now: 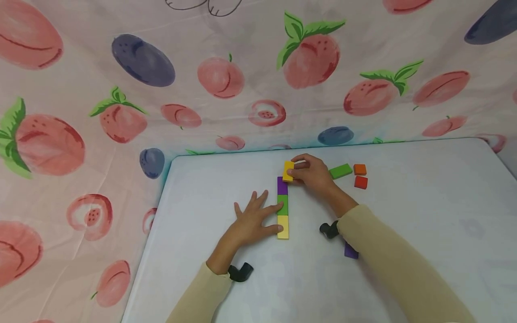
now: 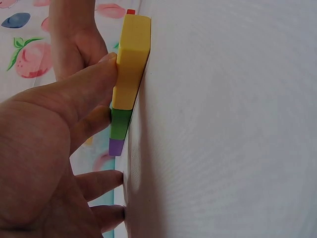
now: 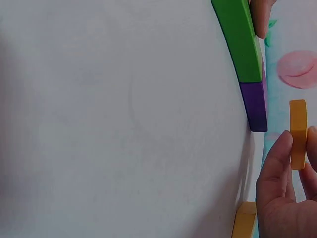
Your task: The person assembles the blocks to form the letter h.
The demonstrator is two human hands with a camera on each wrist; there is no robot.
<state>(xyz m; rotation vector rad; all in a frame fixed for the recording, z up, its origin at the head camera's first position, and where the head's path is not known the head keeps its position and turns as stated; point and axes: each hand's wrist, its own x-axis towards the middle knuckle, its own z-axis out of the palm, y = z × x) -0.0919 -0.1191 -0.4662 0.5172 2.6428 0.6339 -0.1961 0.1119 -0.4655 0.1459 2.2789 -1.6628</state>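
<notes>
Head view: three blocks formed a straight row on the white table (image 1: 315,287), running from near to far. The pale block (image 1: 284,234) lay at the near end, the green block (image 1: 285,207) in the middle and the purple block (image 1: 282,185) at the far end, each abutting the next.

The left hand (image 1: 250,224) was positioned left of the row and grasped nothing. Its fingers were spread; the thumb contacted the pale block and the index finger contacted the green block.

The right hand (image 1: 315,177) pinched the yellow block (image 1: 288,170) between thumb and fingers. This block was at the far end of the row; the right wrist view showed it apart from the purple block.

The same wrist view showed a second yellow block (image 3: 242,223) near the right hand. To the far right lay a second green block (image 1: 340,171), an orange block (image 1: 360,169) right of it, and a red block (image 1: 361,182) just nearer. A second purple block (image 1: 351,252) was partly covered by the right sleeve (image 1: 404,264). Fruit-print cloth (image 1: 226,40) hung beyond the table.
</notes>
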